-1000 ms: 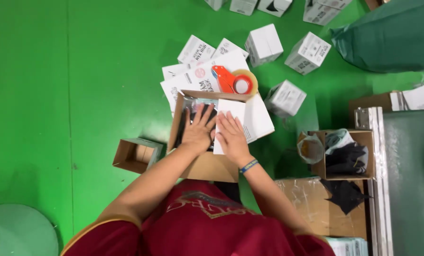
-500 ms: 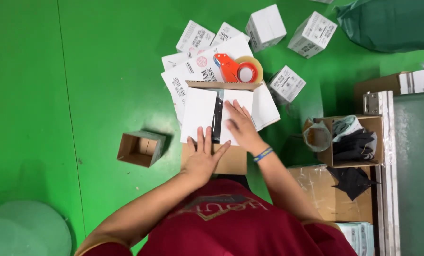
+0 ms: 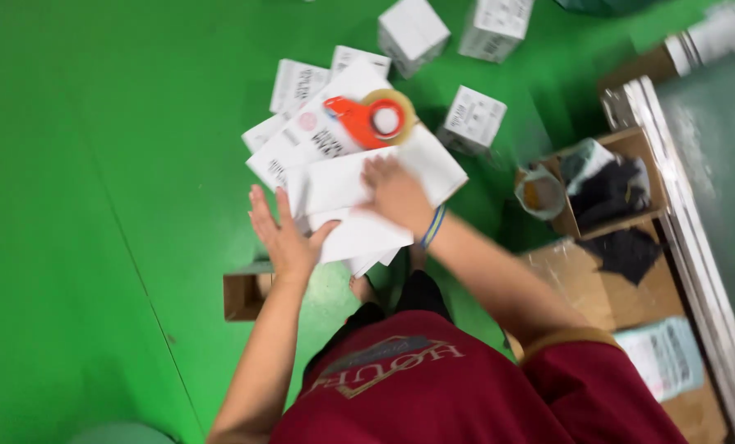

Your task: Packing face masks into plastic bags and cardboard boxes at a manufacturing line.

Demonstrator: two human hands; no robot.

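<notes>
White sheets [image 3: 359,210] under both hands; orange tape dispenser [image 3: 366,122] just beyond, white boxes [image 3: 412,31] farther out. Floor [image 3: 96,205] bright green; shirt [image 3: 433,386] maroon.

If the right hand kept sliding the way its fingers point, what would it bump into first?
Probably the orange tape dispenser. The right hand lies flat on the white sheets, fingers pointing up the picture toward it. Blur makes the gap unclear.

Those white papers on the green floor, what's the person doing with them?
A person in a dark red shirt bends over a heap of white sheets on the green floor. The right hand presses flat on top of the sheets, and the left hand rests open at their left edge. An orange tape dispenser lies on the heap. Small white boxes sit scattered beyond. The picture is blurred.
</notes>
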